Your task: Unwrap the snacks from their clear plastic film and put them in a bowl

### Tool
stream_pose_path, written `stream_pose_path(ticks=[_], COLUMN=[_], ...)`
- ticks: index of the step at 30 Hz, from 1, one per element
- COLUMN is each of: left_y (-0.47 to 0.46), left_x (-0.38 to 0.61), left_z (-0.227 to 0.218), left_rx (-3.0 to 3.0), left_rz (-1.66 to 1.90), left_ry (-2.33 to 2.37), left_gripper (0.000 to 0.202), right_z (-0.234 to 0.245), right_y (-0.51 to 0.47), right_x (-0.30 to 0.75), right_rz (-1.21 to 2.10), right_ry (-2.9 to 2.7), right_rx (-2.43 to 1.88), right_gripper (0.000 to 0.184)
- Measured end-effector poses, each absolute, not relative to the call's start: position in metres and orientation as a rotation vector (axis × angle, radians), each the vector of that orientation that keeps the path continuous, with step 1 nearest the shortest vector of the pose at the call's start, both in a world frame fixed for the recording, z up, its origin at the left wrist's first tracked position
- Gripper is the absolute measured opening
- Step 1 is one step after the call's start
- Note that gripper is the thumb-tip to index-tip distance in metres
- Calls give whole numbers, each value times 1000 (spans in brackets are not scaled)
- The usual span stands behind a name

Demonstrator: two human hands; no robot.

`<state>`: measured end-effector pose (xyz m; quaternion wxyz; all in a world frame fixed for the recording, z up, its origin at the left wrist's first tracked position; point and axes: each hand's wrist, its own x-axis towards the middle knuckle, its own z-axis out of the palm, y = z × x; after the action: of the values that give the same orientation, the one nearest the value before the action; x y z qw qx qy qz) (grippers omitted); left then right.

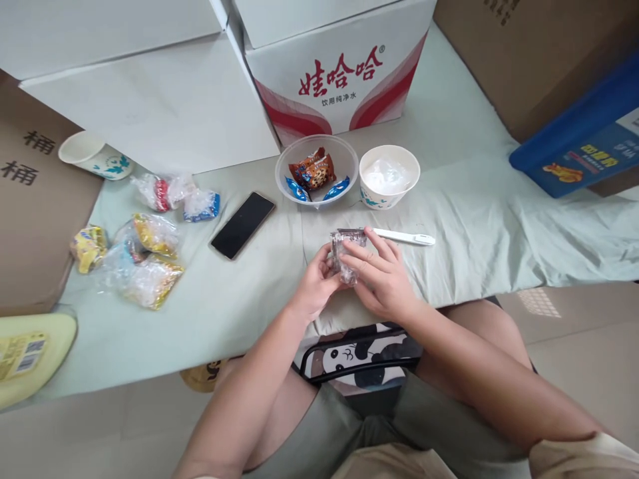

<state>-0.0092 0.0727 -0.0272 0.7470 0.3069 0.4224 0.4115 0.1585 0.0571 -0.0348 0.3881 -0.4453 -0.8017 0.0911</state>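
Note:
Both hands meet over the front edge of a surface covered in pale green cloth (474, 219). My left hand (317, 283) and my right hand (380, 273) are closed together on a small snack in a clear wrapper (344, 251), held between them just above the cloth. A white pen-like tool (405, 236) lies just beyond my right hand. Behind it stand a clear plastic bowl (316, 167) with several wrapped snacks and a paper cup (389, 176) holding crumpled clear wrappers.
A black phone (243, 224) lies left of the hands. Several wrapped snacks (144, 256) are scattered at the left, with a paper cup (94, 156) on its side behind them. White cartons (339, 66) line the back; brown cardboard boxes (34, 199) flank the sides, with a blue box (584, 140) at the right.

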Motion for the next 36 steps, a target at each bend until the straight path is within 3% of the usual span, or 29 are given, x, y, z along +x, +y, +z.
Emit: stream_pose_path(ticks=[5,13,19,22,25,31,36], left_y=[74,78,87,90,89,87,87], left_x=[-25,-33,-42,-45,-45,-34,-28], left_z=[-15,-11,-15,-15,-17,-31,-36], left_rx=[450,395,428,466,493,802,1011], left_rz=[959,1008,1206,1250,1252,1262,1151], left_ry=[827,903,964,965,951,1196,1249], left_gripper=[54,35,40,41,47,52,49], right_z=[-37,-36,-38,-43,-40,-15,-11], right_y=[52,56,78,83,81,63,58], right_x=[147,152,198,214,213,175,153], right_rz=[66,99,12,58,229,1066,1224], right_ry=[-2174,-2270,-1876,-1900,-1894,-1768,-1699], right_rx=[-1169,-1057,-1817,-1989,-1892,-1325,-1267], right_gripper=[39,38,38,34,32,34,33])
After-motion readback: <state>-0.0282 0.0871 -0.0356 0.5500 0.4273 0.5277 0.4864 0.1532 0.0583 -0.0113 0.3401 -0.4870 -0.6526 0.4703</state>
